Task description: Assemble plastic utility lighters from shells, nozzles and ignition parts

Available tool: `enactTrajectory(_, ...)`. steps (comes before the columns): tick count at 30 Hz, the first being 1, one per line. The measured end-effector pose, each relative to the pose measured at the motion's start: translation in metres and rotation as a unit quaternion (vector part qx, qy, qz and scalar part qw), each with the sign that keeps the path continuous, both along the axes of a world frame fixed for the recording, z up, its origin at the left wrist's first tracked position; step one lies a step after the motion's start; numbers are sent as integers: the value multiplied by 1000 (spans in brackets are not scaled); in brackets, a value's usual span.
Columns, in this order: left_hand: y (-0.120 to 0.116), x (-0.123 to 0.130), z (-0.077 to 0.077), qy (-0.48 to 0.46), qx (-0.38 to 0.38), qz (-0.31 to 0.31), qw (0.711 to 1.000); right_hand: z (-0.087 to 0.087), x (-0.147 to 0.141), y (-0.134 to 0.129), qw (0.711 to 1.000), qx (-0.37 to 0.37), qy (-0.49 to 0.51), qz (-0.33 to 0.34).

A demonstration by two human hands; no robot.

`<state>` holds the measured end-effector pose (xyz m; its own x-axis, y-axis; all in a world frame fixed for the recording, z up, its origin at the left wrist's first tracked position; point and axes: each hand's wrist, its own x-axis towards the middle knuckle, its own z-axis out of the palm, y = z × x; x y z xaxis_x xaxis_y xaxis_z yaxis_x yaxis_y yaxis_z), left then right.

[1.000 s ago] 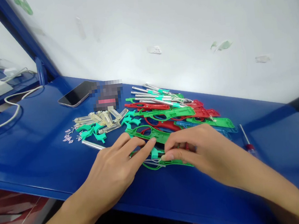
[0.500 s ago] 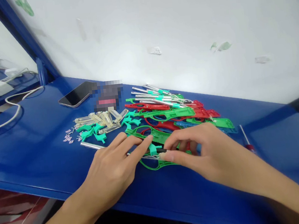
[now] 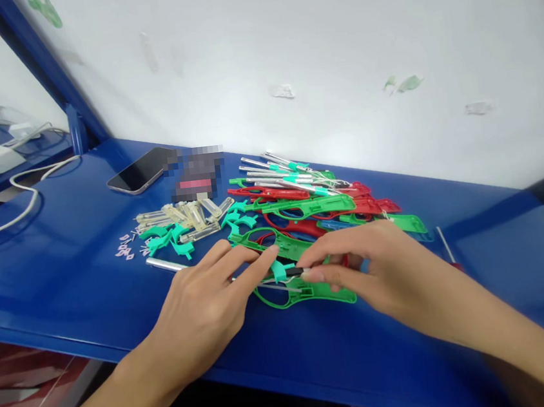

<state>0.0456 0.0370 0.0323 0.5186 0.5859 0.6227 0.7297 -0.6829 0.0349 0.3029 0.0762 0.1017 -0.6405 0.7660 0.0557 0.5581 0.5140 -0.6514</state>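
Note:
A green plastic shell [image 3: 330, 292] lies open near the table's front. Over it, my right hand [image 3: 355, 256] pinches a small black part [image 3: 295, 271] between thumb and index finger. A teal trigger piece [image 3: 279, 271] touches the black part's left end. My left hand [image 3: 218, 293] reaches over the shell's left end, its index fingertip just above the teal piece; its thumb and whatever it grips underneath are hidden. From beneath my left hand a silver metal tube [image 3: 164, 264] sticks out to the left. A thin pale tube [image 3: 281, 287] lies across the shell.
Behind my hands are piled green and red shells [image 3: 302, 208] and silver rods [image 3: 278, 172]. Clear tanks [image 3: 198, 216], teal triggers [image 3: 159, 240] and small pink pieces [image 3: 124, 248] lie left. A phone [image 3: 142, 170] is farther back; a screwdriver [image 3: 445, 243] lies right.
My right hand has shifted slightly right and its thumb has moved off the shell's middle, so more of the green shell shows. My left hand has hardly moved.

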Motion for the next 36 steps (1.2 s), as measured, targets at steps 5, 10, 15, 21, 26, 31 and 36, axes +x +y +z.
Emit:
enactTrajectory(5,-1,0,-2,-8,2,5,1000,-1,0,1,1000,19,-8,-2)
enactTrajectory(10,0,0,-2,-13,4,5,1000,-1,0,1,999,31,-6,-4)
enactTrajectory(15,1,0,-4,-16,0,9,1000,-1,2,0,999,28,-7,-18)
enactTrajectory(21,0,-1,-4,-16,-1,6,1000,1,0,-1,999,10,2,-41)
enactTrajectory(26,0,-2,-5,-19,-21,-3,1000,2,-1,-3,998,-15,24,-59)
enactTrajectory(31,1,-1,-3,-30,-36,-16,999,4,-1,-3,995,-62,53,-61)
enactTrajectory(36,3,-2,-1,-45,-47,-21,998,7,-1,-3,989,-107,69,-72)
